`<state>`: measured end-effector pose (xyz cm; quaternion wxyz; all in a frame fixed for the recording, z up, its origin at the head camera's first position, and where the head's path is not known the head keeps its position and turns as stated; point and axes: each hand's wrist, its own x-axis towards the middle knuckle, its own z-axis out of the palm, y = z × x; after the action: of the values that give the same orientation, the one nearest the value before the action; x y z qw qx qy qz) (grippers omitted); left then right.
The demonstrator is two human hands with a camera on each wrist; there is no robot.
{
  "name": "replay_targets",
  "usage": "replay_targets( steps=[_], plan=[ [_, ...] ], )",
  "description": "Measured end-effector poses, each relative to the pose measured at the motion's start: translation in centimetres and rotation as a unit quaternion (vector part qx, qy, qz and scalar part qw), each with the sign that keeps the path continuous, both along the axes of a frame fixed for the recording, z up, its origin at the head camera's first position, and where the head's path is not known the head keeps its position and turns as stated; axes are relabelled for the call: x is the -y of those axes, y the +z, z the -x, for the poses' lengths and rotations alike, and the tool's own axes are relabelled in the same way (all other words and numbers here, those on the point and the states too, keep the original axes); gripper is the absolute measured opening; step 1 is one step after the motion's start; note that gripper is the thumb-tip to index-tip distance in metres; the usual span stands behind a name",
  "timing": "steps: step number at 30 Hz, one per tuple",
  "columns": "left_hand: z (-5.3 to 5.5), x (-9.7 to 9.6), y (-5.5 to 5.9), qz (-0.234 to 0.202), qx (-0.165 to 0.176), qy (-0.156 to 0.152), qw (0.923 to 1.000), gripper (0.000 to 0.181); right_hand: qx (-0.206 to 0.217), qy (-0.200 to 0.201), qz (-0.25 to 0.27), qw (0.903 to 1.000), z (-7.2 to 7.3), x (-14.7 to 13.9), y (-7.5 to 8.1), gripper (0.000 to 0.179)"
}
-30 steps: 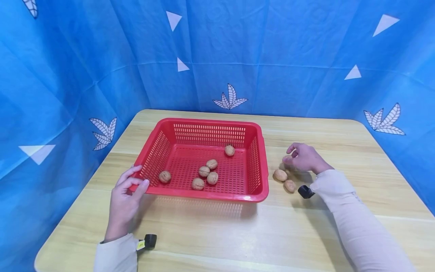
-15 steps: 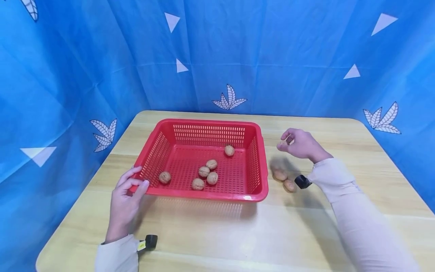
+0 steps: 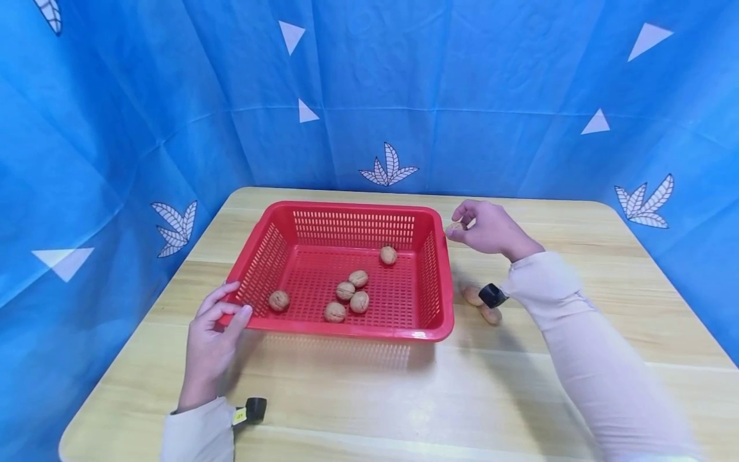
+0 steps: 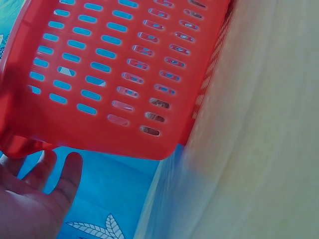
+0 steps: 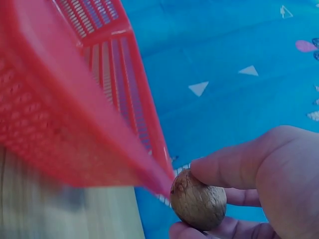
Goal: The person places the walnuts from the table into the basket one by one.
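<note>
My right hand [image 3: 487, 228] pinches a walnut [image 3: 456, 228] between thumb and fingers, just outside the right rim of a red plastic basket [image 3: 369, 333]. In the right wrist view the same brown walnut [image 5: 198, 200] sits close by the basket's rim [image 5: 159, 181]. Several walnuts [image 3: 359, 301] lie apart and in a small cluster on the basket's slotted floor. My left hand [image 3: 210, 346] holds the basket's front left corner at the rim. Its spread fingers [image 4: 70, 177] show under that rim in the left wrist view; the thumb cannot be seen there.
Two walnuts [image 3: 491, 314] lie on the wooden table [image 3: 346, 398] right of the basket, one partly hidden behind the black wrist camera [image 3: 493, 296]. A blue patterned cloth [image 3: 491, 83] hangs behind and left of the table.
My right hand has lifted one walnut from the small group on the table and carried it left and away from me to the basket's right rim. My left hand and the basket stay put.
</note>
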<state>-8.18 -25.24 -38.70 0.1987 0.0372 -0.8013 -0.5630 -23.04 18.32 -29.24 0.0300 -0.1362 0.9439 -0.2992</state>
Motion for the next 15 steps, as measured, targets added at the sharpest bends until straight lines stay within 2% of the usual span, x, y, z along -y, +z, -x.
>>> replay_targets(
  steps=[8,15],
  plan=[
    [0.1,0.0,-0.2,-0.004,-0.005,-0.002,1.0,0.019,0.002,0.021,0.014,0.9997,0.5,2.6,0.3,0.021],
    [0.1,0.0,-0.2,0.0,0.0,0.001,1.0,0.018,0.018,0.05,0.017,0.9985,0.7,4.7,0.2,0.022]
  ],
)
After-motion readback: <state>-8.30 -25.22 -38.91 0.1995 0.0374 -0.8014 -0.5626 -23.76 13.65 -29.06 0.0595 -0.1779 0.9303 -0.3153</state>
